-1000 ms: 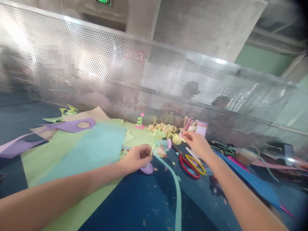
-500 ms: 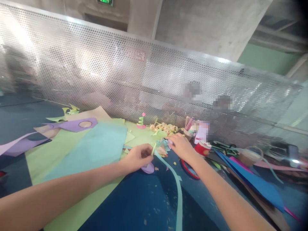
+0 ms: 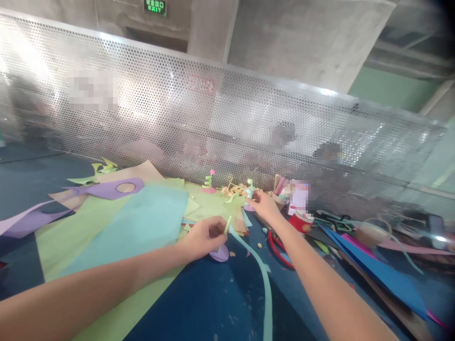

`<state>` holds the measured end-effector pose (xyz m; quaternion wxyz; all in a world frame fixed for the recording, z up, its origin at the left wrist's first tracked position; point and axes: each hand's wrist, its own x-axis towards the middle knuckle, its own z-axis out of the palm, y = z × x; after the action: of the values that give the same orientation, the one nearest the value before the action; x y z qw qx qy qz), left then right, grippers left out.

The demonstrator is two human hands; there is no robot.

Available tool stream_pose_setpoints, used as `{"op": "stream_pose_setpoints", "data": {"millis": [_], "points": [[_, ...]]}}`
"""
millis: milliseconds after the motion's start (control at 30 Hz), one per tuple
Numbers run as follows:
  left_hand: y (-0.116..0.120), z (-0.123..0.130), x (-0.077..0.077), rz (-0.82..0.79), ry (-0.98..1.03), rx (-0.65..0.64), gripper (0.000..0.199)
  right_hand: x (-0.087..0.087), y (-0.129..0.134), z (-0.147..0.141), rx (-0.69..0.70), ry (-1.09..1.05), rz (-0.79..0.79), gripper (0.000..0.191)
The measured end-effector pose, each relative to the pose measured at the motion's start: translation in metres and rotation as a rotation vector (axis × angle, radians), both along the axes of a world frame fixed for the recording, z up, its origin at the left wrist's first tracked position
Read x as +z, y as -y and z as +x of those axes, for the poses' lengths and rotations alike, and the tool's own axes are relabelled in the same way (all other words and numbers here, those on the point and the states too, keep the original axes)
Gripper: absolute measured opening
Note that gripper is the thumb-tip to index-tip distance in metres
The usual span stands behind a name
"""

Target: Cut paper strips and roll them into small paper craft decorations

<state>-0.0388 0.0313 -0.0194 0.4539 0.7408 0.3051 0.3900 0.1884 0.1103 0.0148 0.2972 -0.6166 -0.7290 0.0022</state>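
My left hand [image 3: 204, 237] is closed, pinching a thin pale green paper stick [image 3: 228, 224]. A round purple paper disc [image 3: 220, 255] shows just below these fingers; whether it joins the stick is hidden. Farther off, my right hand [image 3: 266, 207] has its fingers closed on a small paper ornament [image 3: 249, 191], light blue with a pale green top and a purple base. From beside the stick a long light blue paper strip [image 3: 263, 277] curves toward me. Behind stands another ornament [image 3: 208, 182], a green paper spiral with a pink top and pink base.
Large green [image 3: 57, 237] and light blue paper sheets [image 3: 142, 227] spread at the left, with purple offcuts [image 3: 106, 188]. Red-handled scissors [image 3: 279, 248], a red-and-white roll [image 3: 301, 221] and blue sheets [image 3: 377, 265] lie right. A perforated metal screen [image 3: 170, 113] stands behind.
My right hand has moved away and slightly left, with the blue ornament now upright at its fingertips near the back. My left hand has barely shifted and keeps the green stick.
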Motion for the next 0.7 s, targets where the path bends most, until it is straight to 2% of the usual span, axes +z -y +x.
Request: {"op": "stream_pose_setpoints", "data": {"millis": [133, 300, 400, 500, 700], "points": [[-0.001, 0.0, -0.001, -0.008, 0.006, -0.017, 0.003, -0.004, -0.011, -0.022, 0.093, -0.131, -0.029, 0.02], [-0.001, -0.001, -0.002, -0.032, 0.028, -0.027, 0.006, 0.001, -0.029, -0.062, 0.16, -0.128, -0.049, 0.022], [-0.001, -0.002, -0.003, -0.019, 0.043, -0.017, 0.008, 0.001, -0.048, -0.081, 0.144, -0.067, -0.064, 0.024], [-0.003, -0.003, -0.002, 0.001, 0.055, -0.011, 0.012, -0.007, -0.07, -0.093, 0.118, -0.001, -0.081, 0.025], [-0.006, -0.003, -0.003, -0.003, 0.061, -0.013, 0.012, -0.025, -0.103, -0.096, 0.025, 0.039, -0.09, 0.028]]}}
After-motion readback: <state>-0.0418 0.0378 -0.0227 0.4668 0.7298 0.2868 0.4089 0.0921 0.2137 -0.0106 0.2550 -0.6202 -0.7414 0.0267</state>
